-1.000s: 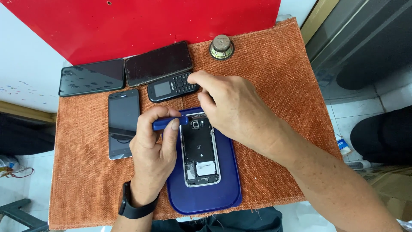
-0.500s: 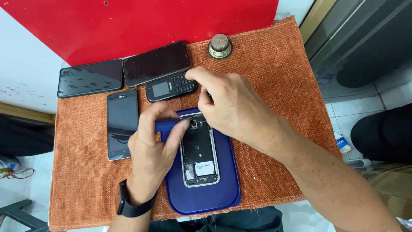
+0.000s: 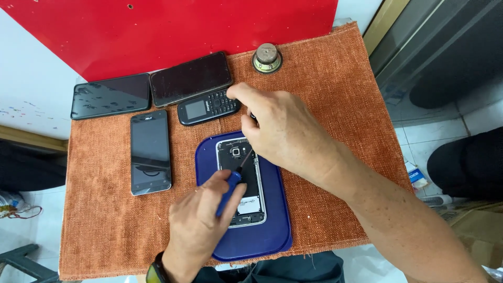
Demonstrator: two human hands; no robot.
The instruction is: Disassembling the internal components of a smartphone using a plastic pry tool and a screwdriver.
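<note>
1. two hands were over the blue tray (image 3: 277,230): my left hand (image 3: 196,230) low and near me, my right hand (image 3: 283,131) reaching in from the right.
2. my left fingers were curled shut around the blue handle of a small screwdriver (image 3: 229,186), whose thin shaft slanted up and to the right, the tip at the upper right part of the opened phone (image 3: 240,181).
3. that phone lay with its back cover off, inner parts showing, upright along the middle of the tray, its lower end partly under my left thumb.
4. my right hand hovered over the phone's top right corner with the fingers bent and drawn together; a small dark bit showed at its far edge, but i could not tell whether i held anything, or whether the fingers touched the phone.
5. the tray sat on an orange woven mat (image 3: 335,94).
6. just left of the tray lay a black smartphone (image 3: 150,152), screen up.
7. above the tray was a small keypad phone (image 3: 207,107), near my right fingertips.
8. behind it lay two more dark smartphones, side by side (image 3: 111,96) (image 3: 191,78).
9. a small round speaker (image 3: 266,57) stood at the mat's far edge, well apart from my hands.
</note>
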